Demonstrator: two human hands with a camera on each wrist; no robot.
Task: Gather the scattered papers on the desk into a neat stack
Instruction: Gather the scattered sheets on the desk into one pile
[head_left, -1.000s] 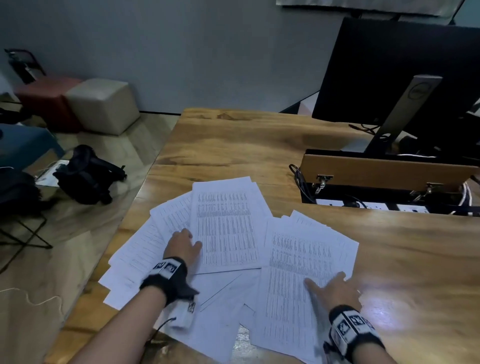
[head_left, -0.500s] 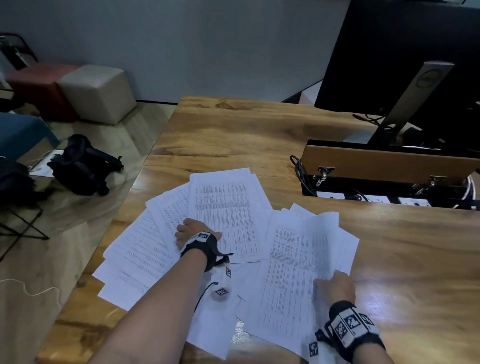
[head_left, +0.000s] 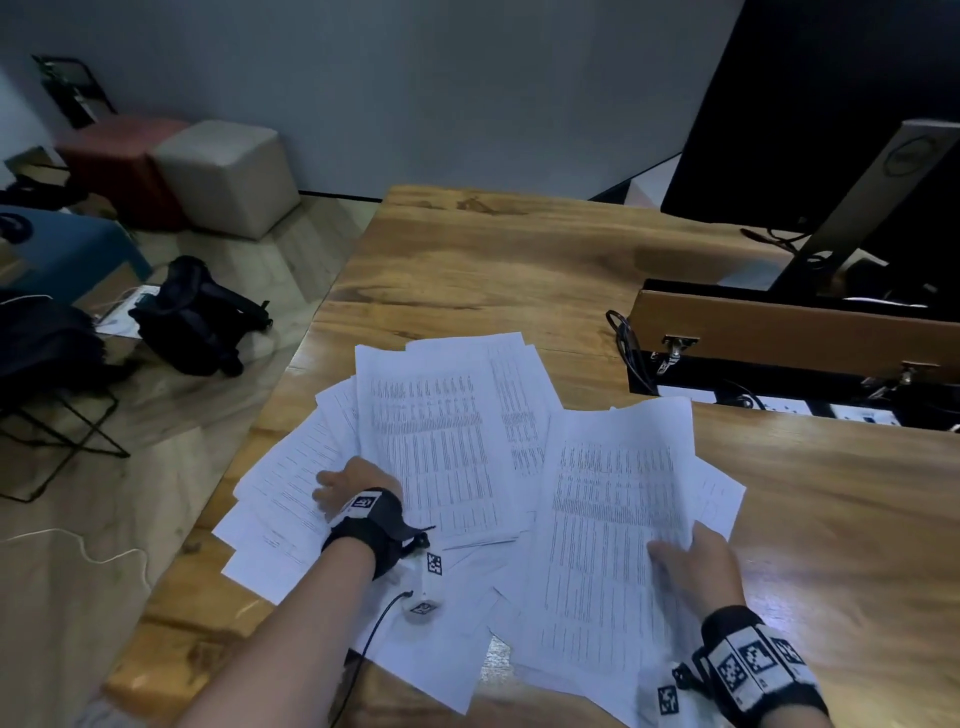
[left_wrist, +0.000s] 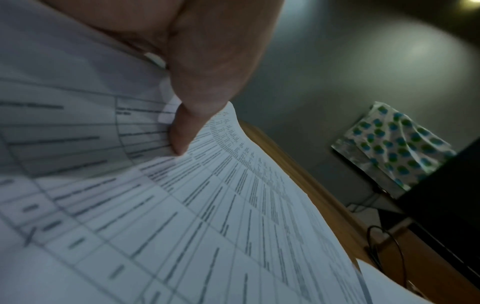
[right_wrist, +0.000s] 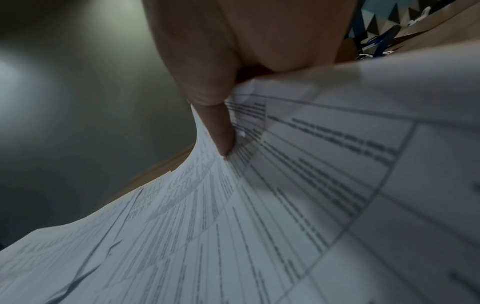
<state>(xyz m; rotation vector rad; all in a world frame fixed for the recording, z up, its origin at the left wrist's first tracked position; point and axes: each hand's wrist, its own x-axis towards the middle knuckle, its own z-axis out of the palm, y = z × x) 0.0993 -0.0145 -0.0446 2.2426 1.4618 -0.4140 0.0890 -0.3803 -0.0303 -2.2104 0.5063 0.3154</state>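
White printed sheets lie fanned over the near part of the wooden desk (head_left: 519, 270). My left hand (head_left: 353, 486) is at the left edge of the middle sheets (head_left: 441, 441). In the left wrist view its thumb (left_wrist: 182, 131) presses down on a sheet (left_wrist: 207, 226) that bends up at the edge. My right hand (head_left: 685, 558) grips the right bundle (head_left: 613, 519) by its right edge, which is raised off the desk. Seen from the right wrist, the thumb (right_wrist: 221, 135) sits on top of the curled sheets (right_wrist: 285, 205). More sheets (head_left: 291, 478) spread out to the left, reaching the desk's edge.
A black monitor (head_left: 831, 104) on a grey stand (head_left: 857, 208) rises at the back right, behind an open cable box with a wooden flap (head_left: 779, 332). Bare wood lies beyond the papers. The desk's left edge drops to the floor, where a black bag (head_left: 197, 317) and cube seats (head_left: 228, 176) stand.
Both hands lay flat on the sheets a second ago; now each has a hold of some. The right bundle's edge has lifted and slid left toward the middle sheets.
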